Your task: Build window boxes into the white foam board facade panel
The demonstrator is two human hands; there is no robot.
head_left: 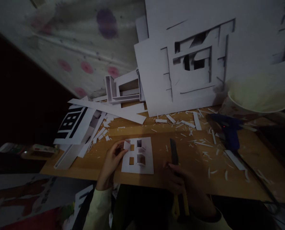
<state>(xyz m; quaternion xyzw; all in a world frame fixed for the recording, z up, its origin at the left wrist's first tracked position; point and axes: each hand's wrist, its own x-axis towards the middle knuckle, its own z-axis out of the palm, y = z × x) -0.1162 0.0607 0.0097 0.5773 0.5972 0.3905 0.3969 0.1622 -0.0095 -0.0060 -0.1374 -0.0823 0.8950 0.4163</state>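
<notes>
On the wooden table lies a white foam board panel (125,166) with square cut-outs. Flaps or small pieces stand up beside the two right-hand openings. My left hand (112,159) is closed at the panel's upper left corner, pinching a small white foam board piece (127,145) between thumb and fingers; whether that piece is joined to the panel I cannot tell. To the right of the panel, my right hand (177,180) grips a utility knife (174,151) with a yellow and black handle. Its wide blade points away from me, apart from the panel.
Foam board scraps (187,123) litter the wooden table (161,132). A blue glue gun (230,132) with a small red light lies right, its cord trailing forward. A large cut board (154,80) leans behind. Cut strips (108,110), a bottle (37,150) and a bucket (259,107) surround the work.
</notes>
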